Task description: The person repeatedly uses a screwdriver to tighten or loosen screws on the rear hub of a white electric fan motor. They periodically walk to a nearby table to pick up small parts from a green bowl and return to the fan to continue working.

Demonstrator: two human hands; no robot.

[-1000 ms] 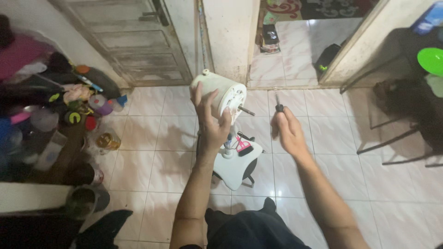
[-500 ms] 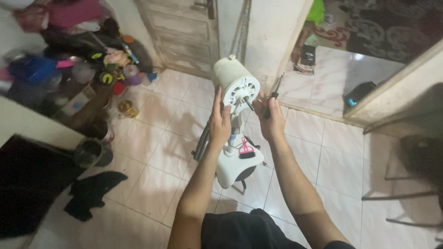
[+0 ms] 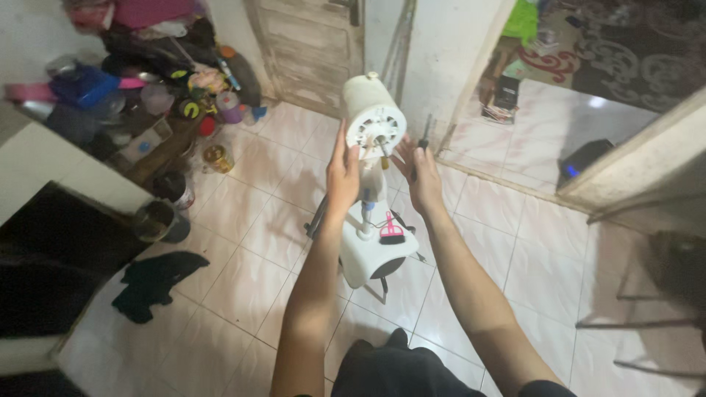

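A white stand fan without its blades or guard stands on the tiled floor. Its round motor head (image 3: pixel 373 119) faces me, with the bare shaft sticking out. My left hand (image 3: pixel 343 175) rests flat against the left side of the motor head and neck. My right hand (image 3: pixel 419 175) is just right of the motor head and grips a dark-handled screwdriver (image 3: pixel 424 132), pointing up. A small pink brush (image 3: pixel 391 234) lies on the fan's white base (image 3: pixel 371 254).
A cluttered low shelf of bottles and jars (image 3: pixel 169 95) fills the upper left. Two metal pots (image 3: pixel 163 209) and a dark cloth (image 3: pixel 151 283) lie on the floor at left. A wooden door (image 3: pixel 312 44) and a doorway to another room (image 3: pixel 559 95) are ahead.
My view has swung right and closer. My right hand with the screwdriver has come in beside the motor head. My left hand stays on the fan head.
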